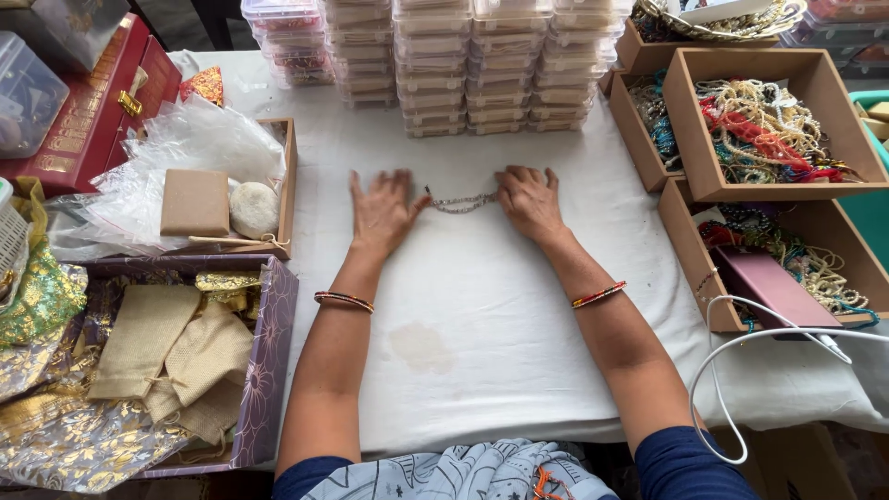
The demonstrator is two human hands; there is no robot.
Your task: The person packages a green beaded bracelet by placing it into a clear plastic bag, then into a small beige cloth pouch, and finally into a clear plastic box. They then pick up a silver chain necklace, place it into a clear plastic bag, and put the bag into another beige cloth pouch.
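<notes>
White-covered bench (482,306), stacks of clear plastic boxes (463,65) along its far edge, left hand (382,211) flat with fingers spread, right hand (528,199) palm down with fingertips pinning one end, beaded chain (461,202) stretched between both hands.

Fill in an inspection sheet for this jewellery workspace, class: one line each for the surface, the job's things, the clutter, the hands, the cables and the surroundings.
Surface: white cloth over the table, with a faint brownish stain near its front.
Job's things: a silvery beaded chain lies stretched out between the two hands.
Clutter: stacked clear plastic boxes at the back; brown trays of bead strands to the right; fabric pouches in a purple box to the left.
Hands: left hand flat, fingers spread, at one chain end; right hand at the other end.
Cables: white cable looping off the right edge.
Surroundings: red case at far left.
</notes>
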